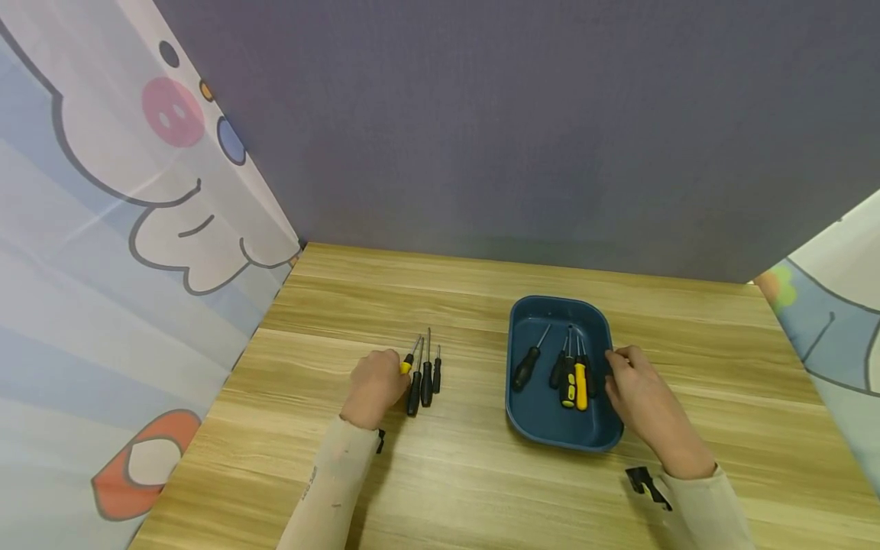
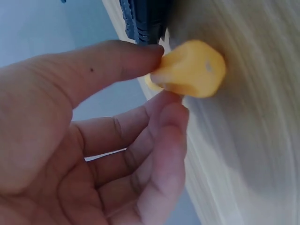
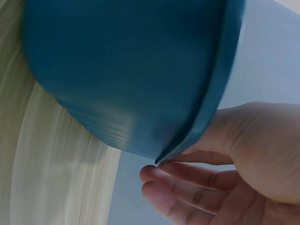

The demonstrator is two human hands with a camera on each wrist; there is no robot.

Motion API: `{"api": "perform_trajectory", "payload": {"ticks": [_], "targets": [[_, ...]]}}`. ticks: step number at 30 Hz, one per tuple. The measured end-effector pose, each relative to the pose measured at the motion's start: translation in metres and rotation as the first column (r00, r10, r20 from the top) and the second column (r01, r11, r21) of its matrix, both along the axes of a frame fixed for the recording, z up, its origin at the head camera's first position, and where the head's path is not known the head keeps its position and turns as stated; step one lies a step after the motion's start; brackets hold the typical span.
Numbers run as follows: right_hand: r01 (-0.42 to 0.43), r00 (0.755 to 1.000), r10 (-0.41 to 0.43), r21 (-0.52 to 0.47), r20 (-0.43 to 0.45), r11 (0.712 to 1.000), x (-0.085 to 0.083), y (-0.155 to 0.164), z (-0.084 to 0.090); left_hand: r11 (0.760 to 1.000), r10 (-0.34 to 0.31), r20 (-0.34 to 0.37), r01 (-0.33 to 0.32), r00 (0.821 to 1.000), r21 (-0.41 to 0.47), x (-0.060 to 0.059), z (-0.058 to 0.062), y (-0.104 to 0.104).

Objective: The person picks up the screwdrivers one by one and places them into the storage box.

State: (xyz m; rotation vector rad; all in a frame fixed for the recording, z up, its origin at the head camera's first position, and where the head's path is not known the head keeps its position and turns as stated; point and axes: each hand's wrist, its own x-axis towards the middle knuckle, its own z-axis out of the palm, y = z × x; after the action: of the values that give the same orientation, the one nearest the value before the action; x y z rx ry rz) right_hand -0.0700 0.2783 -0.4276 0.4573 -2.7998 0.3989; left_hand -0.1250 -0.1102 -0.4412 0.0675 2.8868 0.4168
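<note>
blue tray (image 1: 525,428) on desk (image 1: 481,489) holds four screwdrivers (image 1: 569,374), black and yellow-black. right grip (image 1: 635,389) clasps tray rim. left grip (image 1: 374,386) pinches yellow-handled screwdriver (image 1: 407,365) beside three black ones (image 1: 426,378). no writing legible.

Left hand (image 1: 374,386) pinching with thumb against fingertips; right hand (image 1: 635,386) with thumb above loosely curled fingers
</note>
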Motion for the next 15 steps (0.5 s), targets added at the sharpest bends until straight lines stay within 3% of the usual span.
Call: {"api": "perform_trajectory", "payload": {"ticks": [10, 15], "targets": [[0.01, 1.0, -0.01, 0.007, 0.011, 1.0, -0.0001, -0.0003, 0.0004, 0.999, -0.001, 0.032, 0.0, 0.999, 0.039, -0.0077, -0.0033, 0.0014], [0.024, 0.999, -0.025, 0.009, 0.033, 1.0, -0.0001, -0.0008, 0.0014, 0.999, -0.01, 0.021, 0.009, 1.0, 0.034, -0.0099, 0.0031, 0.0056]]}}
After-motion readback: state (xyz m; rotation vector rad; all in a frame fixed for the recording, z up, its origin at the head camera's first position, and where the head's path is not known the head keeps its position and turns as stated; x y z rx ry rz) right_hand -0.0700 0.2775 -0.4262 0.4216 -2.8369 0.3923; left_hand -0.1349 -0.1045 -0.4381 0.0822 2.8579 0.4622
